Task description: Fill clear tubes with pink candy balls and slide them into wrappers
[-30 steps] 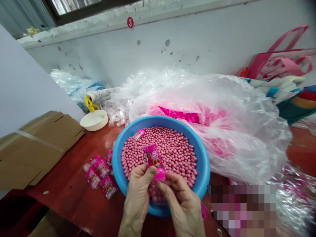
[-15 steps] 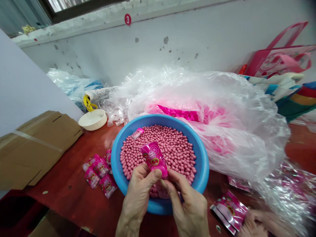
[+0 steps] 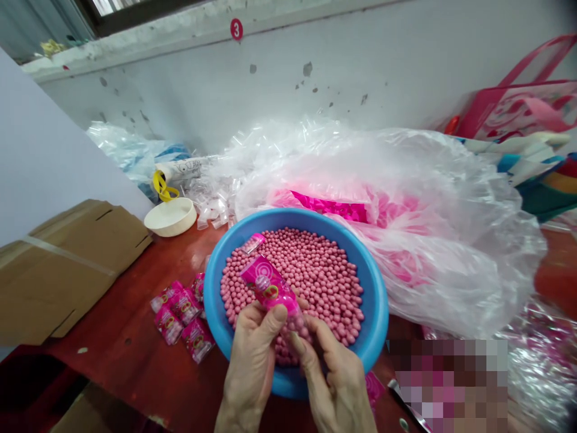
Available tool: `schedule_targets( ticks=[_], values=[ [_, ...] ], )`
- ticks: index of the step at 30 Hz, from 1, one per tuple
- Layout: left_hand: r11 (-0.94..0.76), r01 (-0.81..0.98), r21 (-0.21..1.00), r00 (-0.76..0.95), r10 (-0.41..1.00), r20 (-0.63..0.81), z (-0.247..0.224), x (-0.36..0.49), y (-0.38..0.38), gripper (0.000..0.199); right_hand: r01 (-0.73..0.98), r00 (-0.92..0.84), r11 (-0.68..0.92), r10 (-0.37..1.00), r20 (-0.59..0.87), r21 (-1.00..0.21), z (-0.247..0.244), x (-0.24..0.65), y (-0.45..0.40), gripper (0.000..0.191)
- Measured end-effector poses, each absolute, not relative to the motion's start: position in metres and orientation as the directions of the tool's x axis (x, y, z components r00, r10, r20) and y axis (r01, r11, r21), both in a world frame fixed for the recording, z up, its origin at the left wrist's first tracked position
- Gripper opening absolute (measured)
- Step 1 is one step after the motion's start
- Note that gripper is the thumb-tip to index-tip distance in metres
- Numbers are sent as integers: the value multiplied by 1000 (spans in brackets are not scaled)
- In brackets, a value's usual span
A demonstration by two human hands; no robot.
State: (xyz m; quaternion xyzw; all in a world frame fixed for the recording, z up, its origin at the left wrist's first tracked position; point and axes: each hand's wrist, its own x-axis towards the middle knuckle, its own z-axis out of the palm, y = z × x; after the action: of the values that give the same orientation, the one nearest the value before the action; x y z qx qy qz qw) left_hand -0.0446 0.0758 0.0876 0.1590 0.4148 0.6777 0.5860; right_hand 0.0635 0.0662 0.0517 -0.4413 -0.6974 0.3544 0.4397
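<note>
Over a blue basin (image 3: pixel 376 300) of pink round beads, my left hand (image 3: pixel 255 349) pinches a shiny pink packet (image 3: pixel 270 288) by its left side. My right hand (image 3: pixel 331 367) grips the packet's lower clear end, where pink beads show inside. The packet is tilted, its printed top pointing up and left. Near the basin's back left, a small clear container with a pink cap (image 3: pixel 253 242) lies on the beads (image 3: pixel 311 258). Several filled pink packets (image 3: pixel 184 307) lie on the red table (image 3: pixel 121 361) left of the basin.
Behind the basin are clear plastic bags (image 3: pixel 433 174) with pink pieces. A white round lid (image 3: pixel 171 218), a yellow ribbon (image 3: pixel 163 186) and flattened cardboard (image 3: pixel 81 264) are at the left. Glossy packaging (image 3: pixel 541 361) lies at the right, beside a pixelated patch. A pink bag (image 3: pixel 518 108) stands back right.
The packet has tilted further left, and its clear lower part with beads now shows between my hands. At the lower right, a pixelated patch covers where another person's hand and a packet were.
</note>
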Motion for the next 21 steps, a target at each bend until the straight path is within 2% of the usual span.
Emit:
schedule_targets(
  ticks=[5,11,16,21],
  values=[
    [94,-651,753,-218,927,-304,86,-43,72,21,287,-225,352,929,294,-891,48,66,65,26],
    [-24,-643,766,-330,911,-248,85,-44,73,31,405,-252,428,901,352,-807,39,66,65,30],
    [47,-587,808,-276,927,-254,87,-46,74,21,298,-288,492,863,415,-818,48,65,67,36],
    [102,-606,789,-216,933,-287,86,-48,72,25,175,-271,428,887,374,-887,58,64,66,36]
  ],
)
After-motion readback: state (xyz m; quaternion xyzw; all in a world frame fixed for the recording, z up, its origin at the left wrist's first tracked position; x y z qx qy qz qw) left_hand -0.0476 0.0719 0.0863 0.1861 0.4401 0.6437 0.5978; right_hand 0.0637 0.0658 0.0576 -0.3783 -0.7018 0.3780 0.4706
